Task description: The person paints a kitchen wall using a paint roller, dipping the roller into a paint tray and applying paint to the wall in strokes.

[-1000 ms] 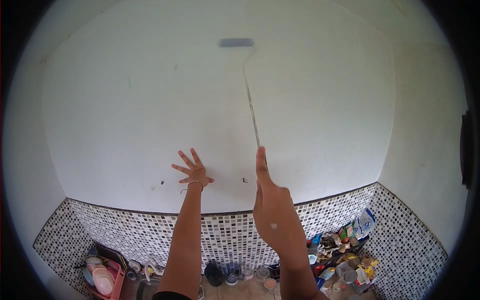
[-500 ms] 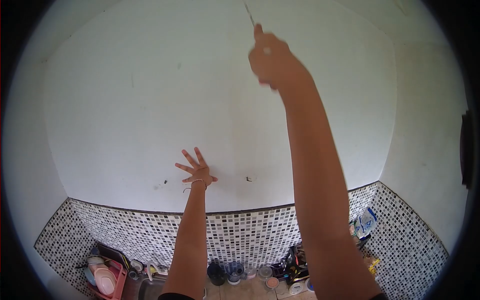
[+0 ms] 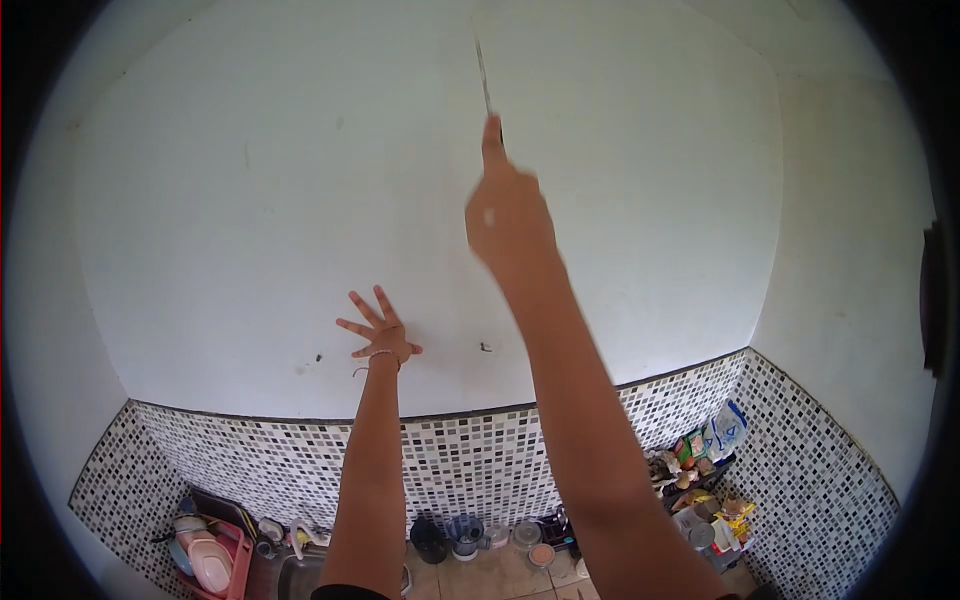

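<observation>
**Views: one, head camera, wide fisheye with a dark round rim.**

- Position: you are wearing it on your head, standing close to the white wall [image 3: 250, 230].
- Facing: you are looking straight at the wall, which is filling most of the frame.
- Near: your forearms are rising from the bottom edge. Your left hand [image 3: 375, 335] is lying spread against the wall and your right hand [image 3: 507, 220] is gripping a thin handle [image 3: 484, 80] higher up.
- Far, low: the mosaic tile band [image 3: 250, 450] and the cluttered counter [image 3: 490, 578] are showing.
- Right: a side wall [image 3: 850, 250] is meeting the main wall.
</observation>
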Demonstrator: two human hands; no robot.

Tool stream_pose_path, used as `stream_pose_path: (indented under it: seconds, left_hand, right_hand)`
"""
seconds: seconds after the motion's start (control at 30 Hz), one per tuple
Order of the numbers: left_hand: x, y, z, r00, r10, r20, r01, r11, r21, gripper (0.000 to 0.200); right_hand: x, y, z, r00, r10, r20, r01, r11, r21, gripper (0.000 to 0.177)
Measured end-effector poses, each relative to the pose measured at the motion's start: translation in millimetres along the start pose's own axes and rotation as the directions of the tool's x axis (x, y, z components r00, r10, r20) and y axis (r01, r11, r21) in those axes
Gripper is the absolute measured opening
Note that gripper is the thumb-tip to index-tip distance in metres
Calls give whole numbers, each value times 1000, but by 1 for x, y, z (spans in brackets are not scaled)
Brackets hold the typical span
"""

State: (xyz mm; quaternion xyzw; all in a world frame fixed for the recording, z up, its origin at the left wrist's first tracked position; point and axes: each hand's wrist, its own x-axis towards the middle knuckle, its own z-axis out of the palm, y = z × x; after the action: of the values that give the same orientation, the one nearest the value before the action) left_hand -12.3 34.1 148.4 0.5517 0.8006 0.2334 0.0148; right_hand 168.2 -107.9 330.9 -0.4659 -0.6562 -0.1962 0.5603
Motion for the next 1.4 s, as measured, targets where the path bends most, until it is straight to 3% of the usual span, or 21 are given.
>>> stream_pose_path:
  seconds: [0.07, 0.17, 0.2, 0.33, 0.43, 0.47, 0.57, 0.67, 0.8, 0.97, 1.1, 1.4]
  left_hand:
    - [0, 0, 2, 1000, 9, -13, -9, 1000, 7, 147]
    - [1, -3, 2, 1000, 18, -16, -18, 1000, 12, 147]
    - [1, -3, 2, 1000, 21, -16, -21, 1000, 10, 147]
    - [2, -3, 4, 1000, 9, 5, -9, 1000, 1, 146]
    - [2, -2, 5, 1000, 25, -4, -25, 1000, 7, 144]
    - [-1, -2, 3, 1000, 28, -6, -28, 999, 15, 143]
    - [-4, -3, 0, 1000, 25, -5, -25, 999, 35, 141]
    - [-4, -2, -6, 1000, 15, 11, -15, 999, 34, 141]
    - [-1, -2, -2, 1000, 28, 12, -28, 999, 30, 144]
    - [-1, -4, -4, 999, 26, 25, -26, 999, 29, 146]
    - [-1, -5, 1, 999, 31, 10, -31, 999, 31, 146]
    - [-2, -7, -3, 999, 53, -1, -53, 998, 23, 145]
  right_hand:
    - [52, -3, 0, 999, -15, -50, 15, 1000, 0, 68]
    - [82, -13, -36, 991, 86, 105, -92, 994, 53, 64]
    - [75, -7, -38, 995, 55, 80, -56, 998, 12, 63]
    - [-10, 23, -43, 998, -54, 14, 55, 995, -89, 59]
    - [-105, 28, -73, 971, 73, 229, -67, 997, -31, 57]
    - [-121, 23, -86, 911, 203, 359, -188, 979, -77, 57]
    - [-118, 29, -92, 935, 125, 332, -109, 992, -65, 55]
    - [-54, 39, -77, 986, -153, 57, 162, 969, -185, 51]
    - [52, -25, -128, 951, 14, 310, 56, 975, -216, 53]
    - [84, -73, -171, 946, 94, 309, 62, 885, -461, 53]
    - [64, -63, -202, 945, 138, 296, 65, 810, -583, 52]
    - [86, -110, -168, 939, 130, 318, 88, 803, -589, 51]
